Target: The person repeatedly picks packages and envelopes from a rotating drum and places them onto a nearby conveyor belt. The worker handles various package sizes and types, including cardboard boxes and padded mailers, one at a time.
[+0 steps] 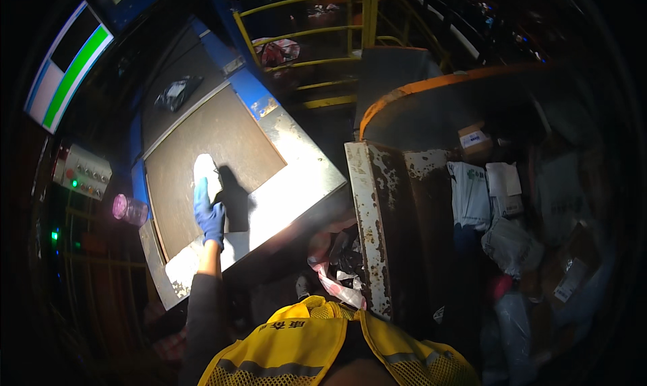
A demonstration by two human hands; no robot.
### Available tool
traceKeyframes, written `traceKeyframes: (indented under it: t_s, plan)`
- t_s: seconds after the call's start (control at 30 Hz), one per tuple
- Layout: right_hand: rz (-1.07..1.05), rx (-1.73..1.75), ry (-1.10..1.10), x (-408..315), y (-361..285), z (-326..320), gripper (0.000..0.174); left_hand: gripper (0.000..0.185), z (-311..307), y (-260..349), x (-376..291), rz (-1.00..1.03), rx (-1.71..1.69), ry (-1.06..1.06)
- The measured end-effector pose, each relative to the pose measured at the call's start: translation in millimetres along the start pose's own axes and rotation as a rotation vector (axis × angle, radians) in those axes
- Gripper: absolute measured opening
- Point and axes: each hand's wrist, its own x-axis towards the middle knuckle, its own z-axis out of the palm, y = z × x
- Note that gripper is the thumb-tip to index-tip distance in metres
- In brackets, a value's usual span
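My left hand (pixel 210 219), in a blue glove, reaches over a brown belt surface (pixel 237 133) framed in metal. Its fingers lie on the lower end of a small white package (pixel 206 167), overexposed by the light; whether they grip it is unclear. At the right, my right hand (pixel 467 238), also blue-gloved and in deep shadow, is at the lower edge of a white plastic mailer (pixel 469 194) with green print and seems to hold it. A dark plastic-wrapped parcel (pixel 178 92) with a pale label lies farther up, beyond the metal strip across the belt.
White and brown parcels (pixel 510 244) fill a large container with a rusty side wall (pixel 371 224) and orange rim (pixel 404 89). A control box (pixel 83 171), a lit screen (pixel 68 65) and a pinkish clear jar (pixel 130 209) stand left. Yellow railings (pixel 303 32) rise behind.
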Motion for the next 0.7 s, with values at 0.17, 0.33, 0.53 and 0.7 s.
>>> traceKeyframes:
  t_s: [0.17, 0.33, 0.53, 0.7]
  plan:
    - [-0.262, 0.088, 0.06, -64.1, -45.1, -42.0, 0.027, 0.086, 61.4, -52.1, -47.5, -0.183, 0.617, -0.354]
    - [-0.112, 0.58, -0.052, -124.5, -100.8, -99.0, 0.031, 0.058, 66.8, 70.7, -60.1, 0.04, -0.054, -0.095]
    - [0.871, 2.198, -0.759, -177.8, -155.9, -136.3, 0.051, 0.086, 61.4, 214.6, -144.7, -0.249, -0.849, -0.952]
    - [1.272, 2.36, -0.315, -209.8, -266.6, -222.6, 0.037, 0.074, 18.9, 234.3, -138.9, -0.954, -1.759, -1.462]
